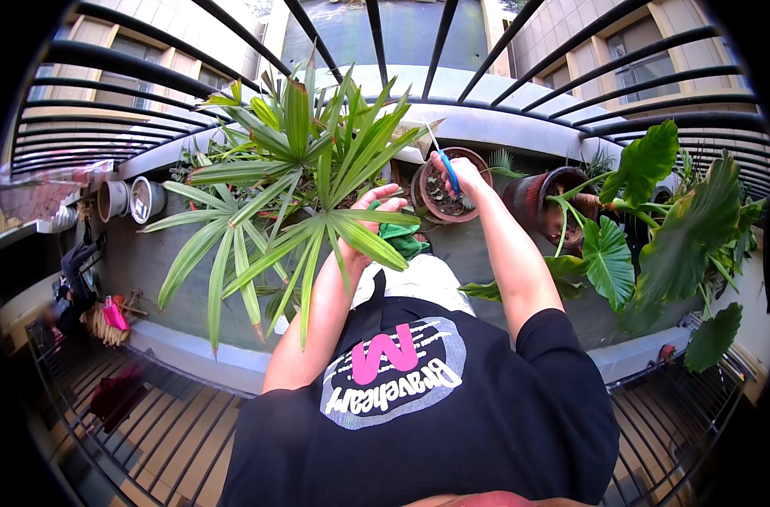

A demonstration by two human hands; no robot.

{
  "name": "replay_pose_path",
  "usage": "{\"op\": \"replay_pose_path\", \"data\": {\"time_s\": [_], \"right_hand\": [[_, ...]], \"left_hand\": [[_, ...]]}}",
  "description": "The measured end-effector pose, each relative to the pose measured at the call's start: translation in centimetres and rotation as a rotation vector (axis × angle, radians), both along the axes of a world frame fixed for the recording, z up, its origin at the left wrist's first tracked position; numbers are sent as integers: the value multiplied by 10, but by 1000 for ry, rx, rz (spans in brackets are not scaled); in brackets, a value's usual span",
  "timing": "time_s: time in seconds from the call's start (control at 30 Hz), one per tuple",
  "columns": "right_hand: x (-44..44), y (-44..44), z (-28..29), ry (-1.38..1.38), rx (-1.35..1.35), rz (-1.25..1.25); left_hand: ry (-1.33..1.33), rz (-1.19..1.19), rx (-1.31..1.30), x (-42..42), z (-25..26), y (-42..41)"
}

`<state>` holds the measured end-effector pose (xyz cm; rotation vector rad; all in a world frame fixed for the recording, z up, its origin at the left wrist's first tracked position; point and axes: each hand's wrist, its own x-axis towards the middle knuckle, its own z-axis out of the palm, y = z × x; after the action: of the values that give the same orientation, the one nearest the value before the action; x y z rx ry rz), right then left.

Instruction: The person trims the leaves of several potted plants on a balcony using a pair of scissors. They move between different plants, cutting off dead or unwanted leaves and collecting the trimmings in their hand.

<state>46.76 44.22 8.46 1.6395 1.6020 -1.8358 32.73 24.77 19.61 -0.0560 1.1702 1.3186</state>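
Observation:
My right hand (459, 176) is closed on blue-handled scissors (449, 170), whose metal blades point up towards the balcony railing. A round terracotta pot (451, 206) of soil and small plants lies just beneath it. My left hand (372, 218) is raised among the fronds of a large fan-leaved palm (324, 215), partly behind its leaves, and whether it grips a leaf cannot be told. A green cloth (402, 237) shows just beside and below that hand, partly covered by leaflets. Several leaf tips of the palm are brown.
Black metal railings (426, 63) stand ahead along a pale ledge (518, 123). On the right, a dark red pot (546, 209) stands near large elephant-ear leaves (606, 260). Two pale pots (147, 199) are at the left. A person (74, 285) is at the far left.

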Motion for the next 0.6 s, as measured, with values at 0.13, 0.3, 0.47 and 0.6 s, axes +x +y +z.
{"op": "replay_pose_path", "data": {"time_s": [0.13, 0.3, 0.47, 0.6], "right_hand": [[-6, 11, -13, -28, 114, 88], [-6, 18, 5, -46, 143, 169], [-5, 21, 24, -95, 240, 259], [1, 27, 15, -28, 195, 178]], "left_hand": [[-11, 14, 3, -16, -11, 8], [-99, 91, 38, -33, -22, 0], [-106, 91, 4, -43, -22, 2], [-43, 64, 23, -37, -19, 19]]}}
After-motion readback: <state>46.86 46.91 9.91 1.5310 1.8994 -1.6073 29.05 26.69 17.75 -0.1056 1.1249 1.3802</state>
